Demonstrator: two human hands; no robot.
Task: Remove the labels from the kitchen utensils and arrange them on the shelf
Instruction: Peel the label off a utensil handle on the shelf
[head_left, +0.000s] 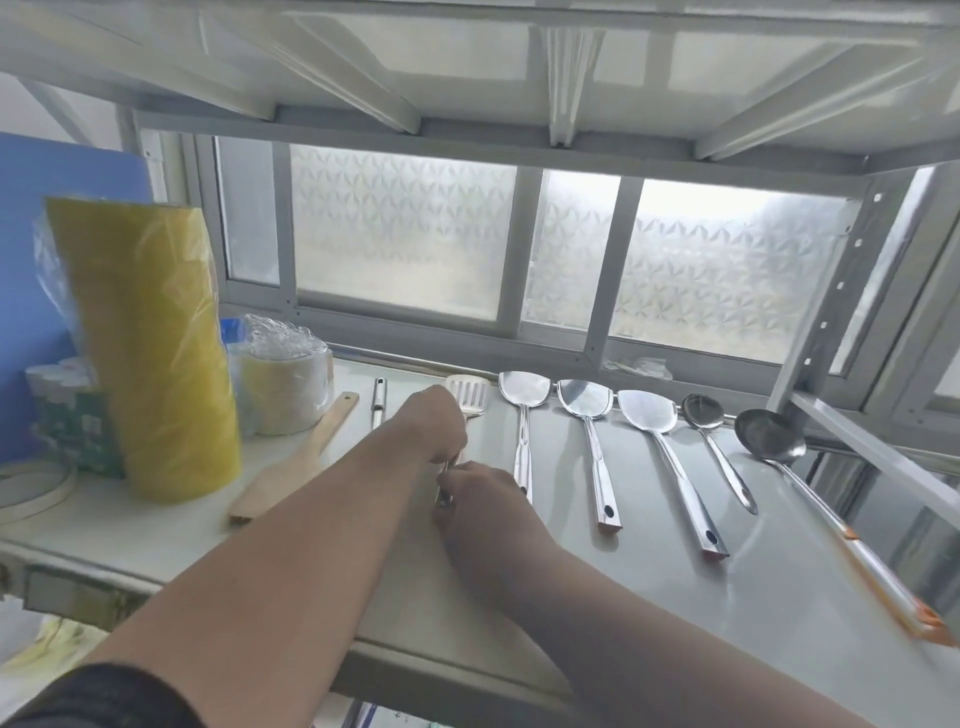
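Two hands are closed on one slotted steel spatula (467, 396).
Its handle is gripped by the left hand (434, 423) and pinched by the right hand (480, 499) on the pale metal shelf (649, 597).

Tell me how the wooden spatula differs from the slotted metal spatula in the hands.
The wooden spatula is tan with a solid blade; the slotted spatula is shiny metal with slits in its blade. The wooden spatula lies untouched with its blade toward the shelf's front edge; the slotted spatula's blade points toward the window, while the left hand and right hand hold its handle. Both lie on the shelf.
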